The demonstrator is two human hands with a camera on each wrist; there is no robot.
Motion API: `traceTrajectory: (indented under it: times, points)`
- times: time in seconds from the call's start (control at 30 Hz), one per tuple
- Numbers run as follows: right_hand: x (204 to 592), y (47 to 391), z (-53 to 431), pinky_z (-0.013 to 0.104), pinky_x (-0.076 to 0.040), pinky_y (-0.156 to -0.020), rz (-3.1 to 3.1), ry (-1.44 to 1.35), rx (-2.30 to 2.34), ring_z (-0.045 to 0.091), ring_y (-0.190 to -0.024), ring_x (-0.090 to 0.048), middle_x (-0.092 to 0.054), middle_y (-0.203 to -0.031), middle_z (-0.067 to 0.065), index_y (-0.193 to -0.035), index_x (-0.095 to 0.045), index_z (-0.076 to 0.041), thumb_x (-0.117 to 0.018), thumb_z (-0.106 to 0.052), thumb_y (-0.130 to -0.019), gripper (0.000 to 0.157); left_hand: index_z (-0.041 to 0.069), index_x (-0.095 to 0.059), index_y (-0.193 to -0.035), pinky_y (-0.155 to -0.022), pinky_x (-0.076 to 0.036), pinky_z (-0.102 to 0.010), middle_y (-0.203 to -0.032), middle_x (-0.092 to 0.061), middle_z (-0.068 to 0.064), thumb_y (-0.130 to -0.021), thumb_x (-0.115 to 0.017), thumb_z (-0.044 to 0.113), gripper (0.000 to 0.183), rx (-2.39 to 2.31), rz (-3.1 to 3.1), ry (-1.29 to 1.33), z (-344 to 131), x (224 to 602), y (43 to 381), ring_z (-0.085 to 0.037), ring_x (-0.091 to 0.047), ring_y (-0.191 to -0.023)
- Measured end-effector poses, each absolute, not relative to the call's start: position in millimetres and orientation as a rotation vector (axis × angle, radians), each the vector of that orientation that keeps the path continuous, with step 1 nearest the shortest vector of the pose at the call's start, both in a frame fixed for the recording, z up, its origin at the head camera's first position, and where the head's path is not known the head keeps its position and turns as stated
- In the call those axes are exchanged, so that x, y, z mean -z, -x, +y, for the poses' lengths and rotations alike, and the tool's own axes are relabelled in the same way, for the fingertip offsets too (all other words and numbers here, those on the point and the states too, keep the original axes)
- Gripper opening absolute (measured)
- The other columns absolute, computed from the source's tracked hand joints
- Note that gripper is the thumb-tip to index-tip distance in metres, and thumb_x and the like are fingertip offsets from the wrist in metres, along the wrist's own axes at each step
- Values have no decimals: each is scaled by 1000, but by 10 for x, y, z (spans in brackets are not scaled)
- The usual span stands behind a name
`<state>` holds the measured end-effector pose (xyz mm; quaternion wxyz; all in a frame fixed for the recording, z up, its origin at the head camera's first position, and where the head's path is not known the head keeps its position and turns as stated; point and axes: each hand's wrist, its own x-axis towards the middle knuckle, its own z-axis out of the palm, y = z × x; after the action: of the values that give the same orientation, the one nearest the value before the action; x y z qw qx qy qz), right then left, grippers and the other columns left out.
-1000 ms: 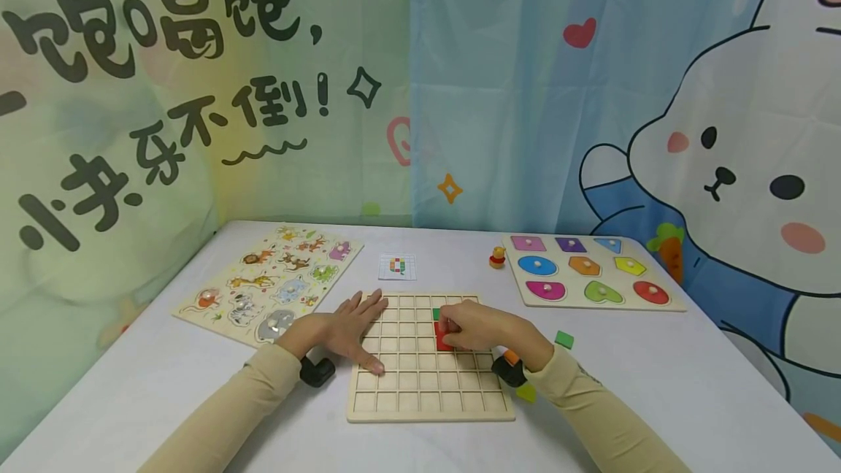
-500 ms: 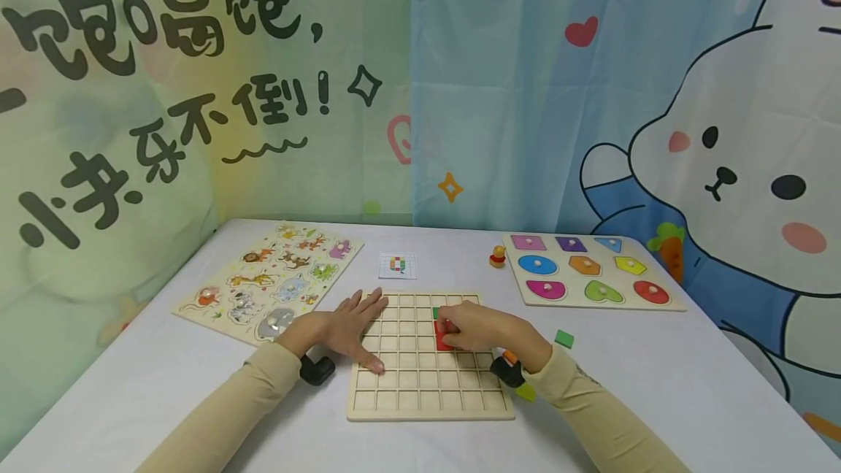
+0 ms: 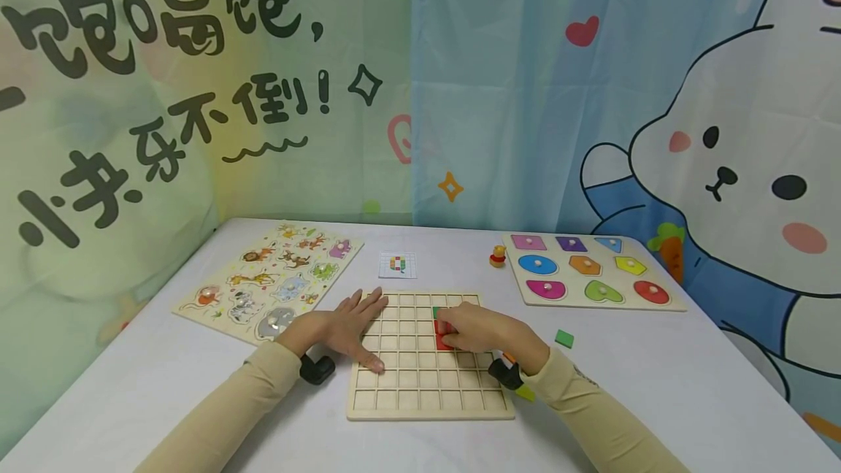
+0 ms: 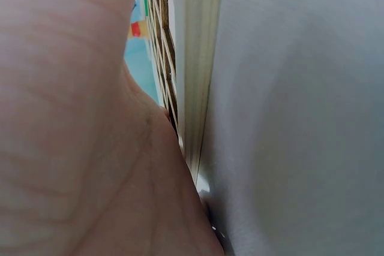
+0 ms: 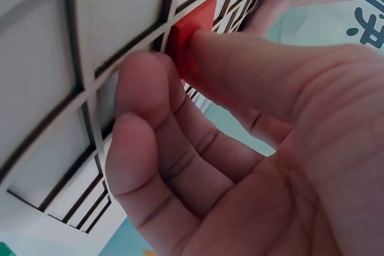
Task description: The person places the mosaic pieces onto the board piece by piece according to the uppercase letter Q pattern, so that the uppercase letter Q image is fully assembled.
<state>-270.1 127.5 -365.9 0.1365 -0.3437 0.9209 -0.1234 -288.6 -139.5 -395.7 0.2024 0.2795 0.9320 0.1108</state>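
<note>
Under the right hand [image 3: 479,328], a red tile [image 3: 442,344] pinched on the grid board [image 3: 420,385].
With another it forms a strip, long axis pointing forward; the left hand [image 3: 347,328] spreads over the board's left edge.

A toy [image 3: 497,258], perhaps wooden, stands beside a shape puzzle [image 3: 575,285].

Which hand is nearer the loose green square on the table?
Right. The right hand is over the right half of the board, with the green square off to its right. The left hand rests on the board's left edge, farther off.
</note>
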Motion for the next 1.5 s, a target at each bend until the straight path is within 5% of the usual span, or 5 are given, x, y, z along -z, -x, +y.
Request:
traceTrajectory:
  times: [0.7, 1.23, 1.5]
  points:
    - [3695, 2771, 1295, 25, -44, -66, 2683, 1058, 410, 10, -68, -48, -59, -76, -4, -85, -62, -9, -64, -7, -94, 9, 9, -3, -158, -121, -4, -55, -165, 7, -12, -73, -73, 67, 125, -320, 2598, -780, -1405, 3959, 2882, -41, 6, -149]
    - [3692, 2774, 1311, 19, -43, -60, 2629, 1007, 521, 3, -51, -46, -54, -58, -6, -79, -62, -9, -64, -7, -94, 14, 10, -2, -158, -121, -3, -55, -165, 8, -11, -73, -72, 68, 124, -297, 2593, -778, -1396, 3952, 2892, -40, 8, -149]
    - [3687, 2774, 1315, 20, -43, -61, 2600, 950, 534, 6, -56, -48, -55, -65, -5, -84, -61, -9, -63, -6, -95, 11, 10, -2, -158, -121, -4, -55, -165, 7, -11, -73, -73, 68, 125, -309, 2596, -776, -1400, 3956, 2887, -40, 7, -150]
